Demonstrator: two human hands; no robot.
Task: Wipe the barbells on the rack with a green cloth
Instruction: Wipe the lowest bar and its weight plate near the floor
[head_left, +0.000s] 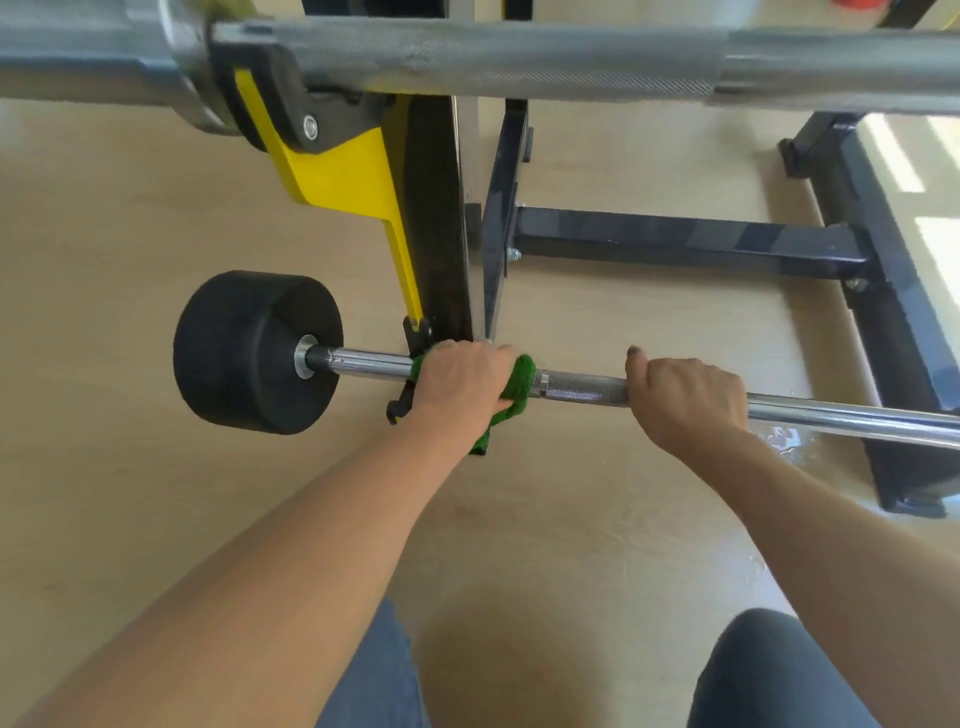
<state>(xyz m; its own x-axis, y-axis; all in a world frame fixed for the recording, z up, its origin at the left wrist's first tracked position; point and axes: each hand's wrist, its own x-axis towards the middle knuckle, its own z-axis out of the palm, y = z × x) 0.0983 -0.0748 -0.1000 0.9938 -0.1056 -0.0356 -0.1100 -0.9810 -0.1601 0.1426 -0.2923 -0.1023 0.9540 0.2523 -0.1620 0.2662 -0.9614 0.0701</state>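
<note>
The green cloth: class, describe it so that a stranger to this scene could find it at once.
Start at the black and yellow rack upright and drop to the lower barbell. The green cloth wraps that bar beside the black weight, gripped by the left hand. Nothing else here is green.

Bright daylight, window glare on the floor (930, 156) (right), blurred wide-angle upper edge.

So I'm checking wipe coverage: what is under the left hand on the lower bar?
The left hand grips the green cloth wrapped around the lower barbell. The bar beneath the cloth is hidden, as are the fingers.
</note>
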